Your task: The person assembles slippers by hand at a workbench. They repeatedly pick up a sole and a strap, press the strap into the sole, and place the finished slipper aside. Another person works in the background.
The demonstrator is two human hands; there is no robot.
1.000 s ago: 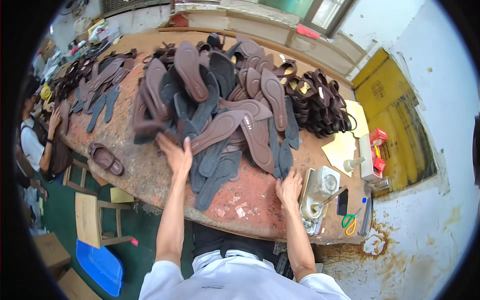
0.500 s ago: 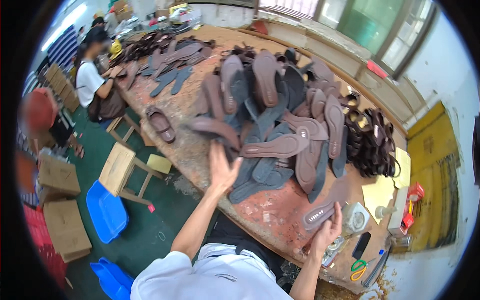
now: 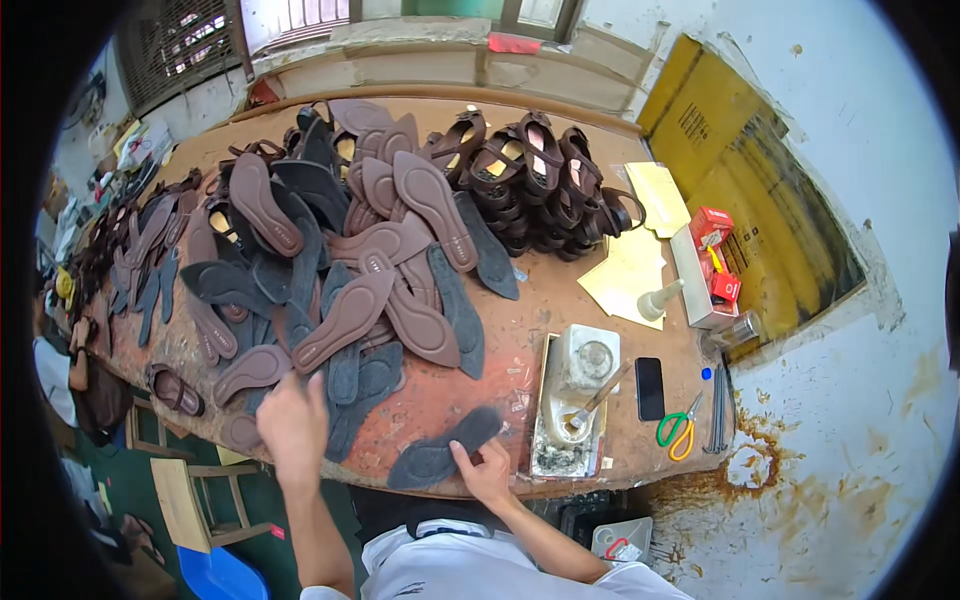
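The right hand (image 3: 483, 470) pinches a grey insole (image 3: 432, 458) at the table's (image 3: 500, 385) near edge, left of a white pot (image 3: 590, 358). The left hand (image 3: 292, 425), blurred, is beside the insole pile (image 3: 345, 312); its grip cannot be told.

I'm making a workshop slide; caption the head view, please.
Left hand at the insole pile, right hand on a grey insole, sandals heaped behind.

A white shirt (image 3: 465, 568) tops what seem black trousers (image 3: 398, 508).
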